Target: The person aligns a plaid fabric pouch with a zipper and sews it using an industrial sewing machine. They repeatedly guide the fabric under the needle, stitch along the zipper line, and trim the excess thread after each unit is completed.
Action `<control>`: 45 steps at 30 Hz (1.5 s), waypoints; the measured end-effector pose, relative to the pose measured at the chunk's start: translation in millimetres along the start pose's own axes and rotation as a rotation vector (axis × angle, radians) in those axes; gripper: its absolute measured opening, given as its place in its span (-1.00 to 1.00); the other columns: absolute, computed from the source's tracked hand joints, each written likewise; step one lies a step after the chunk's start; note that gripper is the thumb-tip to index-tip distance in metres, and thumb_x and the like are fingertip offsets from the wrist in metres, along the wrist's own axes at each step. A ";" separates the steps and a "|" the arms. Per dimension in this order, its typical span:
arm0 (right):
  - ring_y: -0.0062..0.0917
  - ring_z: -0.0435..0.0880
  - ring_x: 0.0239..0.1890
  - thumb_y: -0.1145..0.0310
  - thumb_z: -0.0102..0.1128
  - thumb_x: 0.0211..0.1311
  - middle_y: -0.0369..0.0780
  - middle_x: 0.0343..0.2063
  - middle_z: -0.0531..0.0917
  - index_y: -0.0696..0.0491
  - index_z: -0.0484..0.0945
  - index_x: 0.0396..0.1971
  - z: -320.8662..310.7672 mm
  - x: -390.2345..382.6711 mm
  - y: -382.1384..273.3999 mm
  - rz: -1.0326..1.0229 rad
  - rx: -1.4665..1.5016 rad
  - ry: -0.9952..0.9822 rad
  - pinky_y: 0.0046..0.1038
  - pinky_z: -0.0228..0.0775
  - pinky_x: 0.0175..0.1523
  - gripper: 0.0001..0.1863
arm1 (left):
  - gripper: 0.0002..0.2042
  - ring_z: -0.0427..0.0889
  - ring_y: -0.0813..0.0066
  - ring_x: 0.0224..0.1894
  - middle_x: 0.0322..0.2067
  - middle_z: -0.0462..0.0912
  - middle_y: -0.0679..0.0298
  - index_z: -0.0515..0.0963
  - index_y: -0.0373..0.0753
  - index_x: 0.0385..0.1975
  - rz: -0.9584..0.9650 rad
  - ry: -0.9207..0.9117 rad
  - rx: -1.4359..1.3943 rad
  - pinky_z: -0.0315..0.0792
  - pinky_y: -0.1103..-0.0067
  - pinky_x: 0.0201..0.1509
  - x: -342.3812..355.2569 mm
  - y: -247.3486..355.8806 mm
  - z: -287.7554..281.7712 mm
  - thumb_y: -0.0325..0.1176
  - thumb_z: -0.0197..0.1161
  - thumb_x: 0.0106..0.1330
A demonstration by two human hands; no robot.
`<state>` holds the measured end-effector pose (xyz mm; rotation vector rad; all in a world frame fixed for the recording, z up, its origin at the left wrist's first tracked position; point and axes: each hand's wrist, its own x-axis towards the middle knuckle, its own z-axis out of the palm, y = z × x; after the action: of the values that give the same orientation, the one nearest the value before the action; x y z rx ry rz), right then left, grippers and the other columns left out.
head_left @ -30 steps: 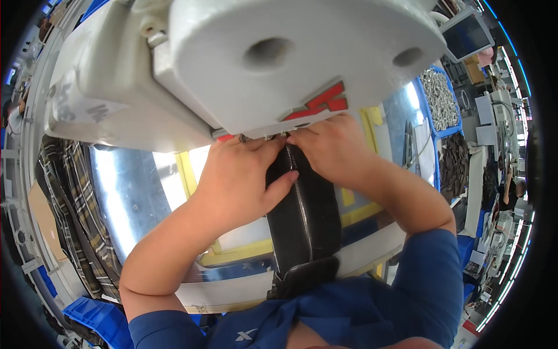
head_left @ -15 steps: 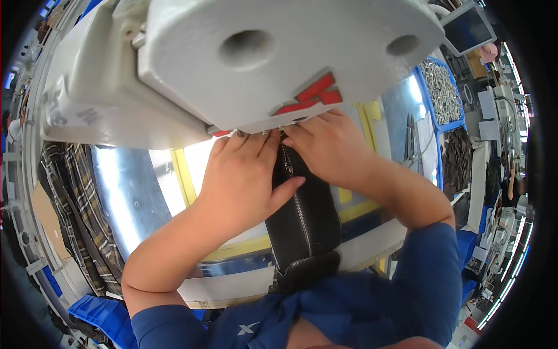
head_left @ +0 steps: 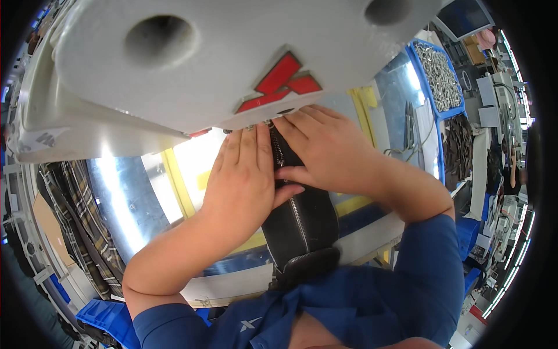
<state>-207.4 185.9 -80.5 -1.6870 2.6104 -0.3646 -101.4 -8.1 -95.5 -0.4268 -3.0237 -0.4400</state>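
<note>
A long black fabric piece (head_left: 317,218) runs from my body up under the head of a large pale sewing machine (head_left: 203,64). Down its middle goes a metal zipper (head_left: 299,218). My left hand (head_left: 241,177) lies flat along the left side of the zipper, fingers stretched forward, thumb out across the teeth. On the right side my right hand (head_left: 334,152) rests on the fabric with fingers extended and its thumb at the zipper. The fingertips of both hands reach the machine head's lower edge, which hides the needle area.
On the right stands a blue bin (head_left: 451,114) of metal hardware, with dark pieces (head_left: 457,148) below it. Tweezer-like tools (head_left: 409,125) lie left of it. Yellow tape (head_left: 177,180) marks the table. Plaid cloth (head_left: 93,215) hangs left, above a blue crate (head_left: 110,317).
My right thumb has moved down the zipper, close to my left thumb. The machine head looks larger and further left in view. Both hands stay on the black fabric.
</note>
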 end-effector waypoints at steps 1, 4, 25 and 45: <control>-0.04 0.63 0.33 -0.11 0.39 0.30 0.13 0.25 0.62 0.38 0.53 0.27 1.4 -1.4 -1.2 0.008 0.011 -0.009 -0.15 0.41 0.49 -0.15 | 0.14 0.46 -0.33 0.40 0.32 0.44 -0.41 0.27 -0.71 0.42 -0.009 -0.010 0.008 0.35 0.12 0.55 -0.8 0.0 1.2 0.27 0.51 0.15; 0.05 0.56 0.38 -0.07 0.35 0.36 0.21 0.30 0.55 0.43 0.46 0.32 4.9 -5.3 -7.5 0.020 -0.009 -0.024 -0.12 0.37 0.53 -0.14 | 0.17 0.40 -0.37 0.45 0.36 0.40 -0.43 0.25 -0.72 0.43 0.000 -0.036 0.002 0.30 0.09 0.59 -2.3 1.3 -1.9 0.31 0.49 0.15; 0.03 0.59 0.32 -0.01 0.43 0.29 0.19 0.28 0.55 0.42 0.46 0.31 3.2 -2.0 -7.8 0.070 0.043 0.000 -0.09 0.41 0.47 -0.15 | 0.09 0.55 -0.16 0.28 0.24 0.54 -0.26 0.42 -0.65 0.29 0.013 0.017 -0.024 0.42 0.21 0.44 8.3 -5.8 -7.7 0.20 0.66 -0.06; -0.04 0.61 0.31 -0.04 0.42 0.29 0.15 0.24 0.59 0.40 0.47 0.32 4.6 -1.6 -8.6 0.072 0.001 0.006 -0.14 0.43 0.45 -0.14 | 0.19 0.48 -0.24 0.39 0.30 0.51 -0.27 0.37 -0.65 0.38 -0.002 -0.021 -0.013 0.32 0.12 0.55 10.9 -4.6 -6.6 0.33 0.60 -0.04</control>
<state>-198.4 183.0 -83.5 -1.5885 2.6658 -0.3701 -113.0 -11.3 -89.3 -0.4319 -3.0435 -0.4591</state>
